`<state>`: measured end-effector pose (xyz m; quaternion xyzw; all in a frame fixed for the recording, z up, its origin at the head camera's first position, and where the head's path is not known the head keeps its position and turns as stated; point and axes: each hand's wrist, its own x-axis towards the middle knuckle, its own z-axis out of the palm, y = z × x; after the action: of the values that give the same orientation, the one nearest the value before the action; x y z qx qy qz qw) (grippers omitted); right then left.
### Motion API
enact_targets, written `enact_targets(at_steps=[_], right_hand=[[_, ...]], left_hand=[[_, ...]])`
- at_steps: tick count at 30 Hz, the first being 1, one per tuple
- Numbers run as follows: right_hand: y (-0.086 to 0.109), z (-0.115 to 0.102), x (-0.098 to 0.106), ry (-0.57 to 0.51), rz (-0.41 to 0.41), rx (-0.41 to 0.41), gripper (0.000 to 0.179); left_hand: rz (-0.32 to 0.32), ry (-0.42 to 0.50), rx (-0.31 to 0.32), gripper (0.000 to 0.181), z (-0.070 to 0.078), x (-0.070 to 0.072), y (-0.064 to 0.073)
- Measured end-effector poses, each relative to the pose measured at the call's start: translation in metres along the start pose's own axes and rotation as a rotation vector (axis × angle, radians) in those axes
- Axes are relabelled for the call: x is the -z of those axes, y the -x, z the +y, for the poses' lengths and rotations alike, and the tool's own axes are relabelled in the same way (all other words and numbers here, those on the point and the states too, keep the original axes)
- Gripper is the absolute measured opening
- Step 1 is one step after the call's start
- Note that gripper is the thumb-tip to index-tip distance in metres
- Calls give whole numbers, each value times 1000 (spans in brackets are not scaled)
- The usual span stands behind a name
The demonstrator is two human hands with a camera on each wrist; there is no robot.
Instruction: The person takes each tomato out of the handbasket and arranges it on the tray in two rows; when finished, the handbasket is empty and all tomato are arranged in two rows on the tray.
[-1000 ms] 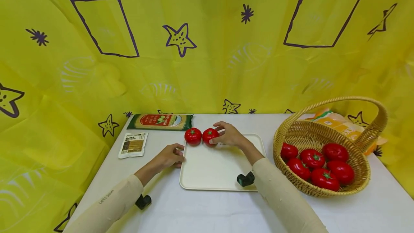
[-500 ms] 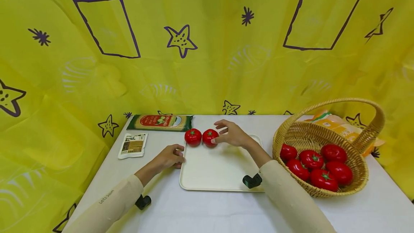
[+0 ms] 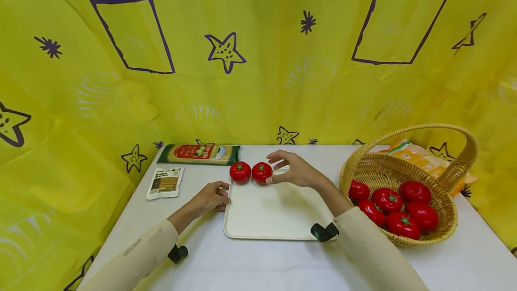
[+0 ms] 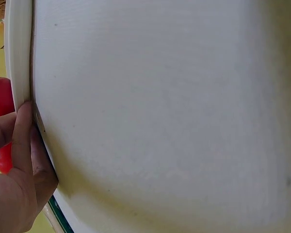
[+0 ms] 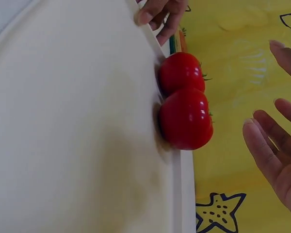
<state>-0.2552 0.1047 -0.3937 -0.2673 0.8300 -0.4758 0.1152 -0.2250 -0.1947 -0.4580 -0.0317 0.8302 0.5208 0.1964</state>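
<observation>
Two red tomatoes stand side by side at the far left corner of the white tray [image 3: 274,219]; the left tomato [image 3: 240,173] and right tomato [image 3: 261,173] are close together, green stems up. My left hand [image 3: 210,196] holds the tray's left rim, fingers bent at the edge in the left wrist view. My right hand [image 3: 296,169] is over the tray's far side, just right of the right tomato, its fingers spread and holding nothing. In the right wrist view a gap shows between the right hand [image 5: 281,141] and the tomatoes.
A wicker basket [image 3: 448,219] with a tall handle stands to the right with several tomatoes in it. Behind it lies an orange bag [image 3: 420,156]. A green-ended packet [image 3: 202,154] and a small white sachet [image 3: 164,183] lie at the back left. A yellow curtain [image 3: 258,98] hangs behind.
My right hand has drawn back to the right, off the right tomato, and its forearm has swung right. Both tomatoes have stayed put, as has my left hand at the rim.
</observation>
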Motion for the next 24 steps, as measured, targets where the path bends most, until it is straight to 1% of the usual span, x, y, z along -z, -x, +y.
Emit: enact_targets(at_steps=[5, 11, 16, 24], right_hand=[[16, -5, 3, -12, -30, 29, 66], [37, -9, 8, -47, -53, 50, 59], [53, -10, 14, -48, -92, 59, 58], [78, -8, 24, -58, -127, 43, 54]], left_hand=[[-4, 2, -3, 50, 1, 1, 0], [0, -8, -1, 50, 1, 1, 1], [3, -7, -6, 50, 0, 1, 1], [1, -6, -13, 50, 0, 1, 0]])
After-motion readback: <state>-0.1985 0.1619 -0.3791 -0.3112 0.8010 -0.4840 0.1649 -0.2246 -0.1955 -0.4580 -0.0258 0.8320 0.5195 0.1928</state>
